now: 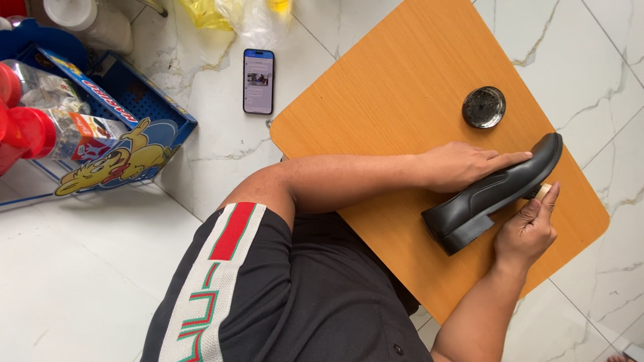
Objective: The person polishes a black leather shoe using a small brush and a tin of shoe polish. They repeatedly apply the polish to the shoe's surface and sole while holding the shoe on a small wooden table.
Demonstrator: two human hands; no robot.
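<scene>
Head view: a black leather shoe (493, 193) lies on its side on the orange worktop (402, 100), near the right edge. The left hand (463, 166) rests flat on the shoe's upper, fingers stretched along it towards the toe, open and pressing rather than gripping. The right hand (530, 228) is curled shut around a small brush (542, 192) with a pale wooden back, held against the far side of the shoe near its front half; the bristles are hidden behind the leather.

To do this brushing well, I judge the left hand should keep firm downward pressure so the shoe does not slide, while the right works in short, even strokes along the leather and keeps the brush flat to the surface.

The shoe's long axis runs diagonally, from the heel at lower left to the toe at upper right. The toe points away from the person, towards the far right corner of the worktop, and the heel block faces the lap.

1 round open tin (484, 106) sits on the worktop beyond the shoe, well apart from both hands. A phone (259, 81) lies on the marble floor (221, 141) to the left.
</scene>
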